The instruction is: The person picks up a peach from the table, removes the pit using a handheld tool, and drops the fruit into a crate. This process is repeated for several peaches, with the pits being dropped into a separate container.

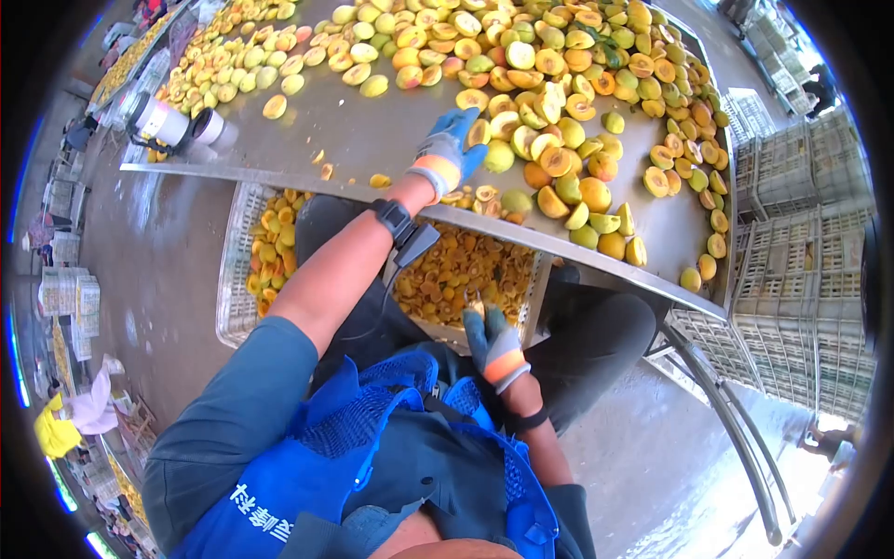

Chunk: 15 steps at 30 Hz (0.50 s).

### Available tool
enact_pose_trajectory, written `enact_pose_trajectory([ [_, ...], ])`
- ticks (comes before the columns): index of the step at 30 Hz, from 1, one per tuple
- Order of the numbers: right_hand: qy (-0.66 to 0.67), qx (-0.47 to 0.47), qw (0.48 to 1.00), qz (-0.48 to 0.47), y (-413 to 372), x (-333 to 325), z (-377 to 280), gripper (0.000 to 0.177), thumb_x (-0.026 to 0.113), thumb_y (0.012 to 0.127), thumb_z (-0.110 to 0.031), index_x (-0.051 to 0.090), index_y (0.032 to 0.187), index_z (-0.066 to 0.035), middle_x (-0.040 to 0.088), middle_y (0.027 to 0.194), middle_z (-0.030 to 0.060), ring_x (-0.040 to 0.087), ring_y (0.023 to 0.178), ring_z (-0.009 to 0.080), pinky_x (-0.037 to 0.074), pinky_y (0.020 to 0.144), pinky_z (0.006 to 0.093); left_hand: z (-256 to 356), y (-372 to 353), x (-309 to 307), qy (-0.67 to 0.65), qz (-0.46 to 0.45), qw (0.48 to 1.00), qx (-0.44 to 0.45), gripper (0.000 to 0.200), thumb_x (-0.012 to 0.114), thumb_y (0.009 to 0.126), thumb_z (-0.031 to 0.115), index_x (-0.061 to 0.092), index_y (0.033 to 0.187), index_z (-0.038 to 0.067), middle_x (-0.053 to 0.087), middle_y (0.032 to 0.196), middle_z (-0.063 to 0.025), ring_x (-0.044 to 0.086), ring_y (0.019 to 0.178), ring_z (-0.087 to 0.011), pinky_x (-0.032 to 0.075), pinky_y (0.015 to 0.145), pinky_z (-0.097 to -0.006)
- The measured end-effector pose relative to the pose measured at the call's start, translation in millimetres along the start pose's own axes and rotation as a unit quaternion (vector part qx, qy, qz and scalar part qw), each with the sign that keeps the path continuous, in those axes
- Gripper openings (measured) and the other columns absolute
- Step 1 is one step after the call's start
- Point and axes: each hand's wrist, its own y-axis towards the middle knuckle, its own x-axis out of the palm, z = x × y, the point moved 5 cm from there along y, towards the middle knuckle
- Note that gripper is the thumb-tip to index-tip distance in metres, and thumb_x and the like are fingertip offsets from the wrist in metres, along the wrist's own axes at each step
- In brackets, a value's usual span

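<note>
My left hand (453,144), in a blue, grey and orange glove, reaches over the metal table (307,144) beside the heap of halved yellow-green fruit (556,160). Its fingers are apart at the edge of the heap, and nothing shows in them. My right hand (492,343), in a similar glove, is low above the near edge of a crate (521,303) of small orange pieces (456,270). Its fingers are closed round a small tool (474,300) whose shape is hard to make out.
A crate (233,279) of yellow fruit pieces stands under the table's front edge at left. White containers (160,121) are on the table's left corner. Stacked crates (792,270) rise at right, beside a curved metal rail (726,419). Other people are at the far left.
</note>
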Motion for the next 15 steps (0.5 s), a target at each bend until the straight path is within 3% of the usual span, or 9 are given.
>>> enact_pose_trajectory([
  [1, -0.007, 0.005, 1.0, -0.001, -1.1, -3.5, -1.1, 0.032, 0.063, 0.099, -0.03, 0.062, 0.101, 0.002, 0.066, 0.084, 0.0319, 0.065, 0.087, 0.052, 0.051, 0.068, 0.0517, -1.7, 12.4, 10.3, 0.032, -0.006, 0.999, -0.005, 0.057, 0.071, 0.091, 0.025, 0.052, 0.143, 0.012, 0.054, 0.143, -0.0203, 0.053, 0.131, -0.0385, 0.045, 0.109, -0.0452],
  [4, -0.001, 0.002, 1.0, 0.007, 2.6, -11.8, -0.6, 0.031, 0.063, 0.099, -0.029, 0.062, 0.102, 0.002, 0.066, 0.083, 0.031, 0.066, 0.084, 0.0502, 0.051, 0.067, 0.0497, -11.5, 31.5, 30.5, -0.006, -0.134, 0.991, -0.013, 0.061, 0.071, 0.09, 0.026, 0.05, 0.145, 0.011, 0.051, 0.145, -0.0222, 0.052, 0.13, -0.0388, 0.043, 0.111, -0.0442],
  [5, 0.005, -0.002, 1.0, 0.011, 1.7, -14.0, -0.7, 0.03, 0.063, 0.099, -0.028, 0.062, 0.103, 0.002, 0.066, 0.082, 0.0305, 0.066, 0.082, 0.0495, 0.051, 0.066, 0.0488, -11.2, 33.1, 29.4, -0.03, -0.115, 0.993, 0.006, 0.055, 0.074, 0.089, 0.024, 0.053, 0.137, 0.007, 0.059, 0.133, -0.0236, 0.06, 0.12, -0.0362, 0.048, 0.105, -0.0432],
  [8, 0.051, 0.024, 0.998, 0.005, 9.2, -18.0, -10.7, 0.025, 0.062, 0.1, -0.023, 0.062, 0.103, 0.002, 0.068, 0.082, 0.0264, 0.068, 0.076, 0.042, 0.051, 0.066, 0.0447, -13.3, 22.3, 10.2, -0.118, -0.141, 0.966, -0.181, 0.047, 0.077, 0.088, 0.024, 0.056, 0.124, 0.002, 0.067, 0.114, -0.0215, 0.067, 0.1, -0.0305, 0.054, 0.093, -0.0402],
  [9, 0.094, 0.007, 0.995, 0.026, 13.2, -19.0, -17.0, 0.021, 0.061, 0.101, -0.02, 0.062, 0.101, 0.001, 0.068, 0.08, 0.0188, 0.065, 0.071, 0.0307, 0.05, 0.066, 0.04, -17.4, 14.8, 3.5, -0.148, -0.079, 0.966, -0.198, 0.042, 0.079, 0.087, 0.024, 0.058, 0.115, 0.001, 0.069, 0.098, -0.0147, 0.067, 0.083, -0.0227, 0.057, 0.079, -0.0368],
  [10, 0.118, -0.004, 0.993, 0.022, 15.8, -20.9, -23.8, 0.02, 0.06, 0.102, -0.019, 0.061, 0.102, 0.001, 0.066, 0.08, 0.013, 0.062, 0.071, 0.0234, 0.049, 0.065, 0.038, -23.3, 4.4, 2.7, -0.255, -0.078, 0.933, -0.24, 0.041, 0.079, 0.087, 0.023, 0.059, 0.115, 0.002, 0.069, 0.097, -0.0129, 0.067, 0.083, -0.0209, 0.056, 0.076, -0.0342],
  [12, 0.164, -0.044, 0.985, 0.032, 24.4, -15.9, -21.8, 0.019, 0.059, 0.103, -0.019, 0.06, 0.102, 0.0, 0.064, 0.077, 0.0106, 0.06, 0.069, 0.0208, 0.048, 0.063, 0.0367, -23.7, -25.0, -3.1, -0.459, -0.067, 0.829, -0.312, 0.039, 0.08, 0.086, 0.022, 0.06, 0.114, 0.003, 0.069, 0.097, -0.0094, 0.067, 0.084, -0.0171, 0.055, 0.069, -0.0288],
  [13, 0.218, -0.041, 0.974, 0.039, 29.7, -12.5, -28.3, 0.017, 0.058, 0.104, -0.018, 0.06, 0.103, 0.0, 0.064, 0.077, 0.0103, 0.06, 0.068, 0.0198, 0.047, 0.062, 0.0367, -15.0, -39.4, -11.3, -0.544, -0.054, 0.767, -0.335, 0.035, 0.079, 0.085, 0.013, 0.061, 0.115, 0.005, 0.066, 0.092, -0.0054, 0.066, 0.082, -0.012, 0.052, 0.063, -0.0231],
  [15, 0.189, -0.073, 0.979, 0.022, 36.0, -19.2, -57.0, 0.015, 0.056, 0.104, -0.016, 0.059, 0.104, -0.001, 0.063, 0.076, 0.0099, 0.06, 0.068, 0.0184, 0.047, 0.06, 0.0363, -6.1, -67.4, -27.6, -0.657, -0.062, 0.672, -0.336, 0.032, 0.073, 0.089, 0.013, 0.061, 0.118, 0.004, 0.064, 0.089, -0.0033, 0.066, 0.083, -0.0111, 0.051, 0.063, -0.0227],
])
